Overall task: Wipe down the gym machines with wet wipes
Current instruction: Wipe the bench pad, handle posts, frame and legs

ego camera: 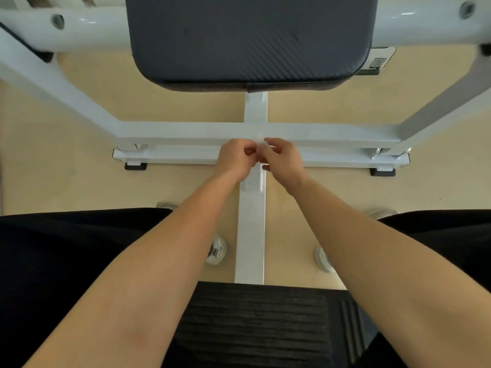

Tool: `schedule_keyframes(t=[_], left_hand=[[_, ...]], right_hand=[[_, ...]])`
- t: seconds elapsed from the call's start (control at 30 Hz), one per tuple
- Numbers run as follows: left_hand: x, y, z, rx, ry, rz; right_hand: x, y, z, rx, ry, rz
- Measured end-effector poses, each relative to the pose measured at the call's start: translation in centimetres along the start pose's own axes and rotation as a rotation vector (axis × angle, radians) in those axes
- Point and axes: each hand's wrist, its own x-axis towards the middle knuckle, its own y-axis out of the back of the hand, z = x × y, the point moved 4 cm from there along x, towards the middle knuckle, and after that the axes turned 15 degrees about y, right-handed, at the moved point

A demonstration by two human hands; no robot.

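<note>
Both at the white crossbar, my left hand and right hand pinch one small wet wipe between them. Beyond sits a dark pad.

Pad farthest, crossbar before it; centre beam between crossbar and seat, seat nearest

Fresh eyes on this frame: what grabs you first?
Two bare forearms converge mid-frame, where the left hand and right hand pinch a small white piece, probably a wipe, over the crossbar of the white frame. Above them looms a big dark pad, and a black ribbed pad fills the bottom centre.
</note>
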Motion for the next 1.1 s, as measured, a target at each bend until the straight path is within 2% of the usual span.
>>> schedule_keyframes(t=[0.1, 0.17, 0.27, 0.5, 0.67, 0.77, 0.97, 1.1], left_hand=[[-0.9, 0.1, 0.3, 0.056, 0.013, -0.116], [-0.3, 1.4, 0.3, 0.096, 0.034, -0.05], [1.2, 3.8, -0.2, 0.036, 0.119, 0.036], [3.8, 3.4, -1.7, 0.011, 0.194, 0.05], [4.5, 2.5, -2.8, -0.003, 0.207, 0.045], [4.4, 2.0, -3.3, 0.001, 0.228, 0.038], [3.4, 0.5, -2.7, 0.052, 0.198, 0.025], [3.0, 1.0, -3.0, 0.058, 0.185, 0.044]], right_hand=[[-0.4, 1.0, 1.7, 0.023, -0.106, 0.115], [-0.1, 1.6, 3.2, 0.044, -0.217, 0.187], [1.2, 1.5, 4.5, 0.059, -0.307, 0.261], [4.6, -2.0, 6.4, 0.072, -0.363, 0.382], [4.3, -3.1, 6.8, 0.234, -0.458, 0.459], [4.0, -2.3, 6.6, 0.325, -0.437, 0.521], [3.9, 1.3, 8.4, 0.325, -0.497, 0.605], [4.2, -0.9, 8.1, 0.344, -0.554, 0.564]])
